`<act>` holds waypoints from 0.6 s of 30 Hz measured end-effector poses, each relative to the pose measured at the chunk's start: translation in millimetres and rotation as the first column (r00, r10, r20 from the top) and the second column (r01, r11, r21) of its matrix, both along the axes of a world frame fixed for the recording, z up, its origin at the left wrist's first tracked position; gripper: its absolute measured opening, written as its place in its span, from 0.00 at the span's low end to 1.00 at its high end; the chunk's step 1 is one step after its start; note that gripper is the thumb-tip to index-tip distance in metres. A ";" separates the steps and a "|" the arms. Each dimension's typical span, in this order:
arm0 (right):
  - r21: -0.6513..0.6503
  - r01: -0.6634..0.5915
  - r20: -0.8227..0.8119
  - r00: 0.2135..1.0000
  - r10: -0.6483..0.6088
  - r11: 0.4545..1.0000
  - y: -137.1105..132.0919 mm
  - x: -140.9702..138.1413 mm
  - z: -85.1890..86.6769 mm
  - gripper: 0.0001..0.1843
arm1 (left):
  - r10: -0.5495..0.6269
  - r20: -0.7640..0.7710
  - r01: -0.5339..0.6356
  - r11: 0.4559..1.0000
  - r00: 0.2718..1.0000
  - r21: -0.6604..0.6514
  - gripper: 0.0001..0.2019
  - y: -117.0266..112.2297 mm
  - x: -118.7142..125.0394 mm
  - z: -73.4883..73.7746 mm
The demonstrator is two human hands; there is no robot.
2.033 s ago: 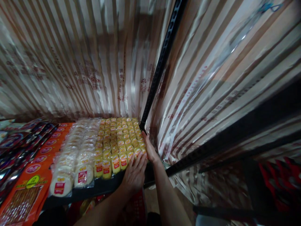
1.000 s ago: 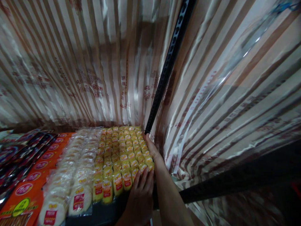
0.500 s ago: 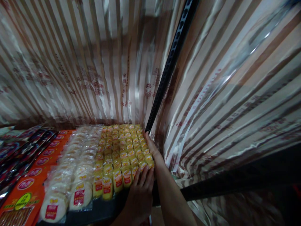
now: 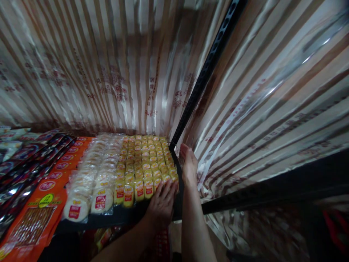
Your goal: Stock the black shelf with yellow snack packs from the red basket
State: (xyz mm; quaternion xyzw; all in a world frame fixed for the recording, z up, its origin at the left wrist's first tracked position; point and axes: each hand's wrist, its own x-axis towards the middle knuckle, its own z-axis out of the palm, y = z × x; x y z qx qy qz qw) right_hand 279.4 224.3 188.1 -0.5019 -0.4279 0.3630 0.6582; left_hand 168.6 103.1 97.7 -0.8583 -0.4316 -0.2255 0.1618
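Observation:
Rows of small yellow-wrapped snack cakes [image 4: 145, 165] stand packed on a dark shelf [image 4: 103, 222]. My left hand [image 4: 163, 200] lies against their front right corner, fingers stretched over the nearest packs. Right of the block, apart from it, is my right hand [image 4: 189, 163], beside the foot of a black perforated post [image 4: 201, 83]. Its fingers are loosely bent, and I see no pack in them. Left of the yellow packs are two rows of round white crackers [image 4: 102, 198] in clear wrappers.
Orange snack bags [image 4: 46, 202] and dark glossy packets [image 4: 32, 167] line the shelf's left part. Striped plastic sheeting [image 4: 131, 62] hangs behind and to the right. A black shelf beam [image 4: 259, 185] runs off to the right. A red basket [image 4: 163, 243] shows below.
My right hand has come away from the packs' right side and moved right, its fingers bending. My left hand stays at the front corner. The camera view has shifted slightly.

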 end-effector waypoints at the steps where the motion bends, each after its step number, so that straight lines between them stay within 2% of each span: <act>1: 0.028 0.020 0.018 1.000 -0.020 0.999 -16.9 -3.1 5.3 0.30 | -0.005 -0.002 0.005 1.000 1.000 -0.012 0.27 -0.8 -0.5 0.5; 4: 0.070 0.122 0.064 0.990 -0.126 0.990 -70.3 -9.0 12.8 0.26 | -0.028 -0.016 0.027 0.997 0.999 -0.069 0.29 -1.2 -1.6 5.6; 6: 0.058 0.126 0.096 0.987 -0.131 0.990 -105.9 -10.9 12.6 0.25 | -0.037 -0.013 0.036 0.994 0.999 -0.099 0.29 0.2 -2.2 11.4; 9: 0.028 0.146 0.125 0.981 -0.149 0.989 -158.0 -14.8 6.2 0.22 | -0.061 0.014 0.062 0.991 0.998 -0.121 0.28 -1.6 -5.5 18.5; 11: -0.010 0.184 0.112 0.977 -0.182 0.983 -191.7 -19.1 -3.9 0.21 | -0.114 0.047 0.119 0.985 0.992 -0.125 0.26 -13.0 -11.2 17.0; 14: -0.159 0.170 0.152 0.977 -0.146 0.973 -237.5 -28.9 -29.4 0.20 | -0.158 0.154 0.181 0.973 0.975 -0.145 0.21 -53.9 -27.5 -2.9; 16: -0.247 0.100 0.226 0.973 -0.043 0.964 -260.9 -39.3 -50.3 0.20 | -0.068 0.287 0.131 0.970 0.955 -0.205 0.17 -92.8 -43.4 -26.0; 18: -0.341 -0.003 0.261 0.960 0.097 0.940 -275.9 -54.6 -71.2 0.19 | 0.024 0.373 0.122 0.924 0.928 -0.362 0.17 -130.7 -62.0 -50.1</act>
